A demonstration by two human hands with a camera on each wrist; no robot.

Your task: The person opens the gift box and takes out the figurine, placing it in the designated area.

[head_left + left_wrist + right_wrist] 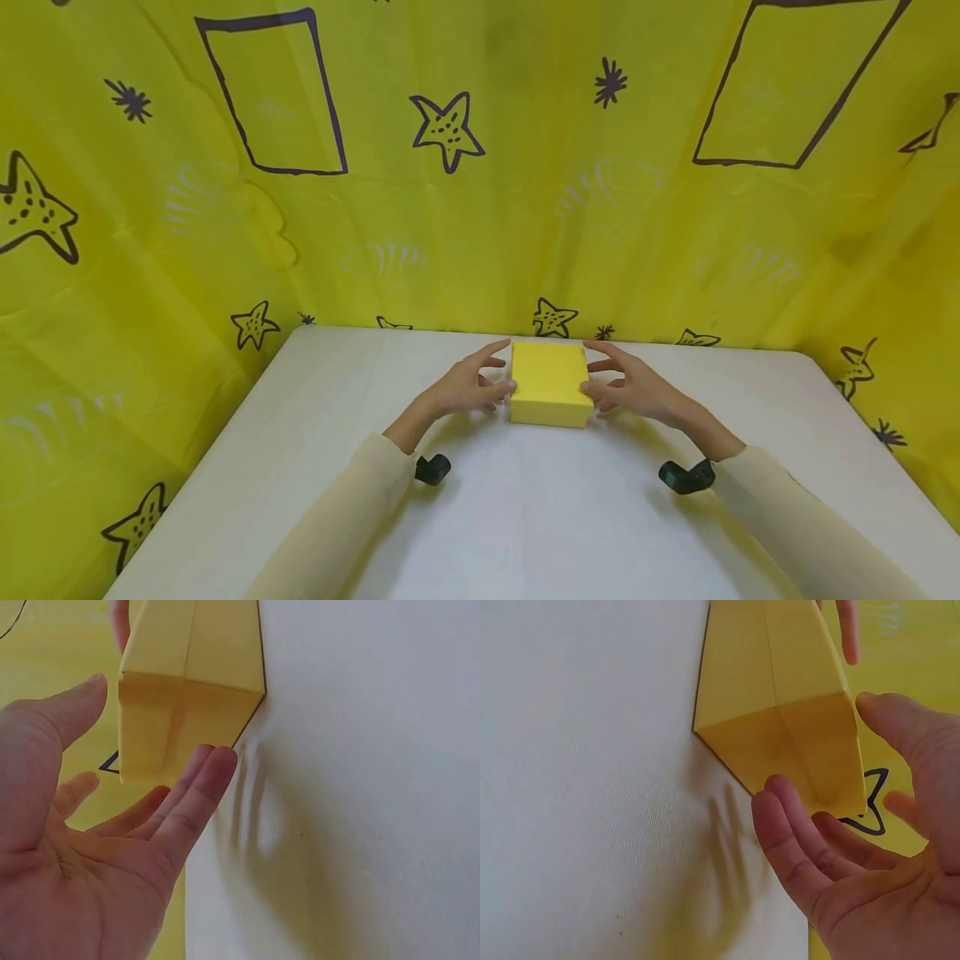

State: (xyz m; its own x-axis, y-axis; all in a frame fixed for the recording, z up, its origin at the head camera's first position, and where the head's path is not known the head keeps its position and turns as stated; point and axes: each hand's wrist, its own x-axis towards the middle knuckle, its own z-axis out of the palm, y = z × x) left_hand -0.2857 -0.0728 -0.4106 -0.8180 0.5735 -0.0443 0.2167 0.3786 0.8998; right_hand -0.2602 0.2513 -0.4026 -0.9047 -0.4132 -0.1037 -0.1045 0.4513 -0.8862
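A yellow lidded box [550,375] sits on the white table near its back edge. To its left is my left hand [474,382], fingers spread and thumb near the box's top edge. My right hand [626,383] mirrors it on the right side. In the left wrist view the left thumb [82,709] stands a little apart from the box [157,727], with the fingertips close to its side. The right wrist view shows the right thumb [885,712] just off the box [780,742], fingers beside its lower side. Whether any fingertip touches the box I cannot tell.
Behind and beside the white table [525,517] hangs a yellow curtain [517,225] printed with stars and frames. Dark devices sit at the left wrist [432,469] and the right wrist [686,477], below light sleeves.
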